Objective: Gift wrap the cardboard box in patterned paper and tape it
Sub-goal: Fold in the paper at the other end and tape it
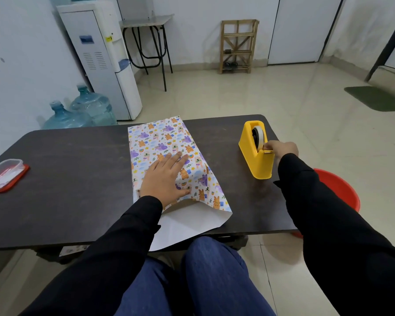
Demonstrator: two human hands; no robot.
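- While the fingers (180, 157) of the left hand (167, 176) lie straight and slightly spread, gripping nothing, the palm presses flat on the patterned paper (162, 142).
- At the right hand (282, 149), the fingers (268, 145) are curled, and thumb and forefinger pinch the tape (259, 135) at its loose end, right at the cutter.
- That tape sits as a white roll in a yellow dispenser (258, 163), which stands on the right side of the surface (78, 179), well apart from the paper.
- Under the left hand the paper is folded over into a long raised shape in the middle of the surface, printed side up.
- At the near end the paper gapes open, and its white underside (187, 222) hangs over the surface's edge towards the knees.
- The cardboard box is hidden; only the bulk under the paper hints at it.
- Both arms wear black sleeves.
- A clear plastic container with a red lid (5, 174) rests at the far left edge of the surface.
- A red bucket (342, 188) stands on the floor to the right, partly behind the right arm.
- Against the far wall are a white water dispenser (103, 60), two blue water bottles (89, 108) and a wooden rack (237, 46).
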